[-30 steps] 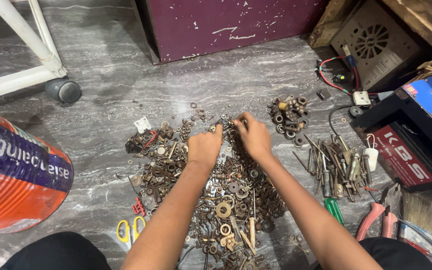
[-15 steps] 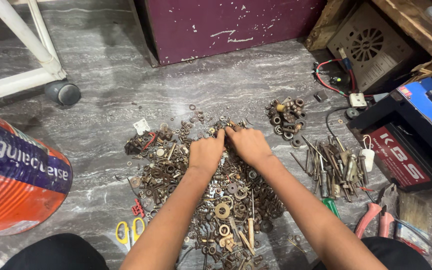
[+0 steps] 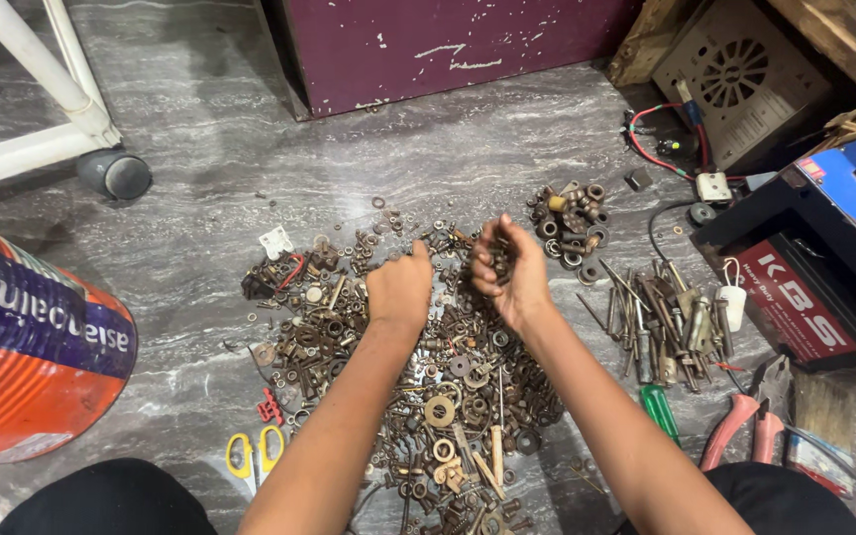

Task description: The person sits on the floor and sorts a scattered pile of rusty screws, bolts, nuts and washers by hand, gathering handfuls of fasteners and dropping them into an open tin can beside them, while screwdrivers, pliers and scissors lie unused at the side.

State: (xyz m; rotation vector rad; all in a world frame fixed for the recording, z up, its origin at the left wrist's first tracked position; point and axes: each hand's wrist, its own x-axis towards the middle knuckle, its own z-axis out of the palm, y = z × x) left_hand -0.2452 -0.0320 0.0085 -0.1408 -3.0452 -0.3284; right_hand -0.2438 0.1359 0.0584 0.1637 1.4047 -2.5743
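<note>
Two hands digging through a big heap of rusty hardware on a grey marble floor.

Far left there's a round can (image 3: 32, 347) lying on its side, orange with a dark blue label band across it, and yellow-handled scissors (image 3: 255, 451) just below the heap's edge. The pile of rusty nuts, washers and bolts (image 3: 448, 396) fills the middle. The left hand (image 3: 400, 289) rests knuckles-up on the pile, fingers curled down into it, though I can't tell if it's actually got hold of anything. The right hand (image 3: 507, 269) is lifted just above the pile, cupped and closed around a small clump of hardware. Right of that sits a little group of washers (image 3: 572, 230), then a bundle of long bolts (image 3: 661, 322). Far right: red-handled pliers (image 3: 745, 421) and a boxy black battery (image 3: 814, 248) with a red label on its side and a blue top.
</note>
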